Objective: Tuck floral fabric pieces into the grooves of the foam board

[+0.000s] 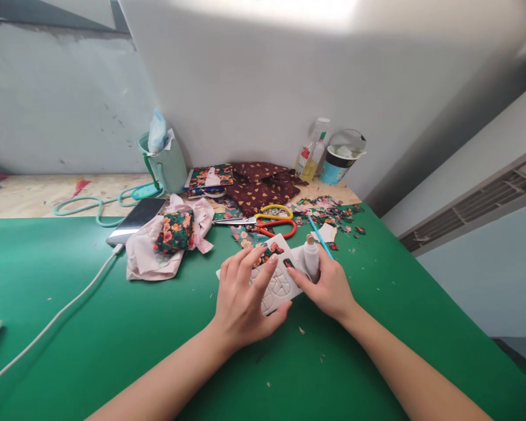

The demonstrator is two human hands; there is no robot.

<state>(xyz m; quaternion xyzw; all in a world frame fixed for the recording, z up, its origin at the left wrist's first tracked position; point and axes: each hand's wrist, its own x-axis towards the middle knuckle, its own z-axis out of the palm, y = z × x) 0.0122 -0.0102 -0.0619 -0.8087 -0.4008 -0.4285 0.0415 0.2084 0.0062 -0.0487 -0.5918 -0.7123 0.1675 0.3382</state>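
A white board (275,287) with raised curved outlines is under my hands, just above or on the green table. Several dark floral fabric pieces (277,248) lie in its upper part. My left hand (245,292) is spread over the board's left side, fingertips on or close to the fabric pieces; it hides that part. My right hand (331,286) is closed round a small white bottle (311,257) with a tan tip, its thumb on the board's right edge by another small fabric piece (288,264). Whether the bottle's tip is capped cannot be made out.
Scissors (274,227) with yellow and red handles lie beyond the board, near a blue stick (319,237) and fabric scraps (333,210). Left are a bundled cloth (155,257) and a phone (135,219) on a cable. A clear bottle (312,152), tub (338,166) and green holder (169,166) stand behind.
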